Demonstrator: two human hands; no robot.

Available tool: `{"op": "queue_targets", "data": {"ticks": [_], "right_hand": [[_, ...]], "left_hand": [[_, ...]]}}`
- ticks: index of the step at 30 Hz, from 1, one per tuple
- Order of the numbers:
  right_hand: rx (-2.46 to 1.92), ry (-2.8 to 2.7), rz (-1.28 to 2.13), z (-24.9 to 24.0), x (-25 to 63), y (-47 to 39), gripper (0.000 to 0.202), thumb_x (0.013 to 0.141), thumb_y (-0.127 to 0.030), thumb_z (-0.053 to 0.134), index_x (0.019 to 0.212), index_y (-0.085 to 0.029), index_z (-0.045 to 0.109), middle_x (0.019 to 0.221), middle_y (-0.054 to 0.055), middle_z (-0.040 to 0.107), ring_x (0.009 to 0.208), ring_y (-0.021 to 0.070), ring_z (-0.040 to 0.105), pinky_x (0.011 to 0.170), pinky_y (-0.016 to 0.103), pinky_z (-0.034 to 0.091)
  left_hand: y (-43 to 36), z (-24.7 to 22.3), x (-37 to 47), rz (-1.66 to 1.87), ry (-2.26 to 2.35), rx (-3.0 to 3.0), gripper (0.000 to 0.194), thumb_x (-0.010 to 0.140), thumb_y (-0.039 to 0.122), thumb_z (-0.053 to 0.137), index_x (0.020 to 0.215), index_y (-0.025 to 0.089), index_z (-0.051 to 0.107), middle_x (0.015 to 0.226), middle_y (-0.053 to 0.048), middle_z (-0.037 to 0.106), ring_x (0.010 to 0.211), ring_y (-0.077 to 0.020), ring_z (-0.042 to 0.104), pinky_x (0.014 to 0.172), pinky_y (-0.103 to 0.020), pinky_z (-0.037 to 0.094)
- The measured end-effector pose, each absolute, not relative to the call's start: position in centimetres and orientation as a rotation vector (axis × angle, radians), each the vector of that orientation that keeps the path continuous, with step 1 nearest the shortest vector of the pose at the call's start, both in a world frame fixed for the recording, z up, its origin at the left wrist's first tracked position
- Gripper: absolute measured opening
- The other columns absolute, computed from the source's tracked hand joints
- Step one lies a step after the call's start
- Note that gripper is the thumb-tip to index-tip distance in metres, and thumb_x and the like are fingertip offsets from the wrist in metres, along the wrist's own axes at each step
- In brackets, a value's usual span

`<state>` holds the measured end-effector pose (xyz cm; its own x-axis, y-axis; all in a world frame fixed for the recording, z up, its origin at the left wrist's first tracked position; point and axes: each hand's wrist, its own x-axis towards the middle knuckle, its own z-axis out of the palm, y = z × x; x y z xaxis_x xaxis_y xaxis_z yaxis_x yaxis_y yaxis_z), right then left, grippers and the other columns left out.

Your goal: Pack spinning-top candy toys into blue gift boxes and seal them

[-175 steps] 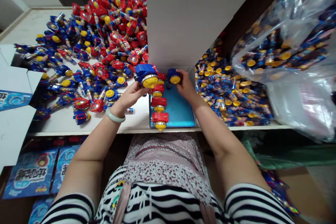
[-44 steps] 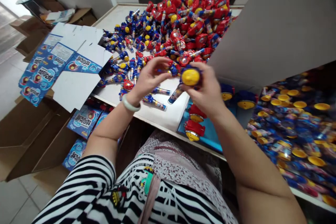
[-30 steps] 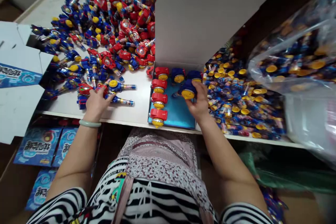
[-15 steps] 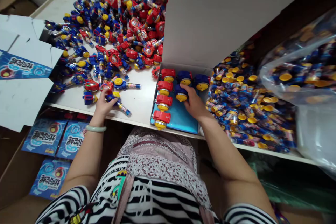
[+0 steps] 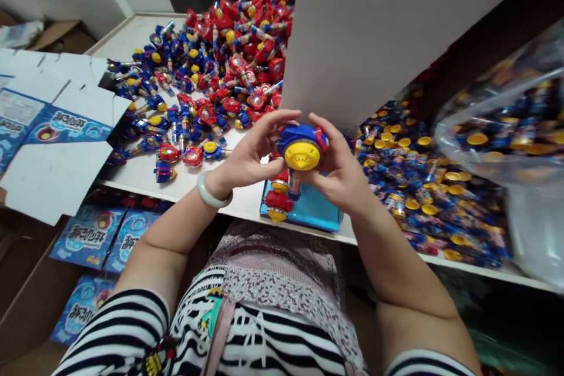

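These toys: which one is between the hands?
The blue toy between the left hand and right hand, yellow disc facing the camera. It is raised, unlike the red toys in the box and the pile on the table.

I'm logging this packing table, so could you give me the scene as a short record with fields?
Right hand: holding a blue-and-yellow toy
Left hand: curved around the toy's left side; firmness of grip unclear
Left wrist: pale bangle
Below the toy: box with a blue bottom
Box's left side: red toys
Left of box: pile of red and blue toys
Right of box: many yellow-ended tubes
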<state>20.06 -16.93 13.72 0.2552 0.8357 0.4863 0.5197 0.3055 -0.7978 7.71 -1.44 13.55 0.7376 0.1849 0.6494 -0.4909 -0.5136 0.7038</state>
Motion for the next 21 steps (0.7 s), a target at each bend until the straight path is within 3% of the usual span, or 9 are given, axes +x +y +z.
{"op": "queue_targets", "data": {"ticks": [5,9,12,16,21], "right_hand": [[-1.441,-1.291,-0.002,12.8,22.9,-20.8,0.076,0.084,-0.047,0.073,0.149,-0.042,0.034,0.145,0.003,0.048,0.121,0.0241,0.061,0.092,0.038,0.061],[-1.586,-1.190,-0.310,9.4,27.7,-24.5,0.071,0.079,-0.041,0.079,0.140,-0.038,0.043,0.134,0.004,0.052,0.111,0.0210,0.064,0.091,0.036,0.059],[-1.666,-1.184,-0.338,4.6,30.1,-25.1,0.063,0.081,-0.041,0.075,0.135,-0.030,0.045,0.124,0.006,0.056,0.107,0.0221,0.064,0.091,0.039,0.059],[-1.672,-1.187,-0.411,-0.7,30.4,-23.7,0.056,0.085,-0.038,0.066,0.135,-0.027,0.041,0.122,0.009,0.057,0.112,0.0258,0.064,0.095,0.046,0.057],[-1.705,-1.332,-0.504,-1.7,30.3,-23.5,0.056,0.085,-0.030,0.062,0.137,-0.028,0.040,0.123,0.011,0.059,0.119,0.0277,0.062,0.098,0.049,0.056]], "left_hand": [[-3.4,13.7,11.0,0.777,-0.336,2.019,0.061,0.095,0.054,0.057,0.148,0.032,0.036,0.125,-0.007,0.058,0.117,-0.0237,0.063,0.100,-0.039,0.057],[-1.3,12.4,11.9,0.744,-0.225,2.276,0.048,0.095,0.046,0.061,0.138,0.026,0.052,0.126,-0.009,0.059,0.119,-0.0252,0.059,0.103,-0.043,0.052],[-0.4,10.8,12.7,0.608,-0.239,2.539,0.032,0.096,0.035,0.059,0.125,0.021,0.064,0.122,-0.012,0.063,0.115,-0.0261,0.059,0.101,-0.045,0.050],[-1.2,9.1,13.8,0.455,-0.338,2.745,0.035,0.093,0.035,0.064,0.124,0.020,0.066,0.124,-0.014,0.064,0.115,-0.0291,0.057,0.099,-0.046,0.047],[-1.2,8.4,14.4,0.394,-0.350,2.732,0.029,0.095,0.033,0.059,0.118,0.019,0.069,0.122,-0.013,0.066,0.109,-0.0273,0.059,0.096,-0.043,0.048]]}}
